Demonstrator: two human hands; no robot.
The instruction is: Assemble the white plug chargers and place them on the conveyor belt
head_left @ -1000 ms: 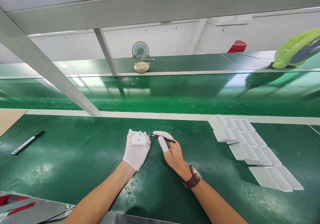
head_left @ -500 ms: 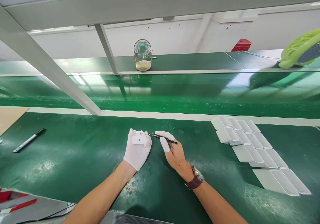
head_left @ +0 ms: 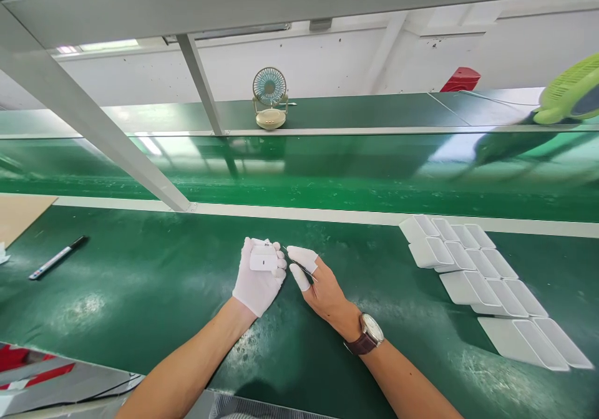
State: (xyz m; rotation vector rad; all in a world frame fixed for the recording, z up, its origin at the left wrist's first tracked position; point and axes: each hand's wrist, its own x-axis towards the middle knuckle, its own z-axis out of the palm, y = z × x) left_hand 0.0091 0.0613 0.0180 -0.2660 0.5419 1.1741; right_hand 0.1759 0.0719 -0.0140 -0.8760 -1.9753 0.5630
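My left hand [head_left: 256, 279], in a white glove, holds a small white plastic case [head_left: 262, 259] above the green bench top [head_left: 140, 294]. My right hand [head_left: 318, 282], bare with white finger cots on the thumb and forefinger and a brown-strapped watch at the wrist, pinches thin black tweezers [head_left: 302, 265]. The tweezers point left, with the tip close beside the case's right edge. I cannot tell whether the tip touches the case.
Several white plastic trays [head_left: 477, 275] lie in overlapping rows at the right. A black marker pen [head_left: 58, 257] lies at the left. Beyond a white strip runs a green conveyor belt [head_left: 327, 169]; a small cream fan [head_left: 270, 101] and a green fan [head_left: 568, 91] stand behind it.
My right hand has turned so the tweezers show shorter and steeper, with the hand closer to the case. The view shifted slightly; the trays sit further right.
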